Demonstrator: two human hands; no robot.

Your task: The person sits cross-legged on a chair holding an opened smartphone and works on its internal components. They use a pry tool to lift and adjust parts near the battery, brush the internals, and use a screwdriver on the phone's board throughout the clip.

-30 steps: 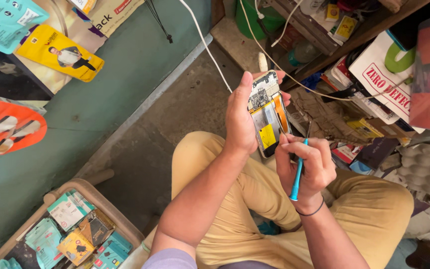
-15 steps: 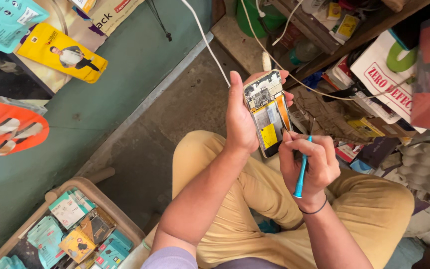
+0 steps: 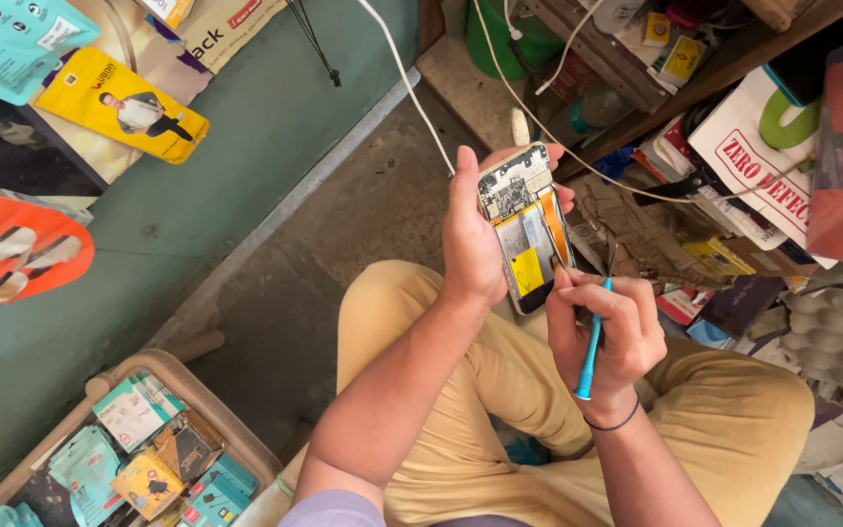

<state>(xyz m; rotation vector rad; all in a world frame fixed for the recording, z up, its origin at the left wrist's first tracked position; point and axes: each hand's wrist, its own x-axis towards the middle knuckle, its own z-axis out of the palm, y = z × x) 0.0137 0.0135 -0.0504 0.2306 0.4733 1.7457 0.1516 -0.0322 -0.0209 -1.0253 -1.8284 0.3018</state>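
Observation:
My left hand (image 3: pixel 468 239) grips an opened phone (image 3: pixel 527 224) with its back cover off, showing the circuit board, a battery with a yellow label and an orange flex strip. My right hand (image 3: pixel 605 332) holds a thin blue tool (image 3: pixel 591 342) like a pen, its upper end touching the phone's right edge near the orange strip. Both hands hover above my lap in tan trousers (image 3: pixel 714 429), over a concrete floor.
A tray (image 3: pixel 236 429) of small packaged items sits at lower left. A white cable (image 3: pixel 412 78) runs across the floor. Cluttered shelves, boxes and papers (image 3: pixel 753 146) fill the right; egg cartons (image 3: pixel 831 337) lie beside my knee. Packaged items hang on the green wall (image 3: pixel 246 127).
The phone and both hands have shifted slightly upward in view. The right hand has brought the blue tool's tip closer to the phone's right edge.

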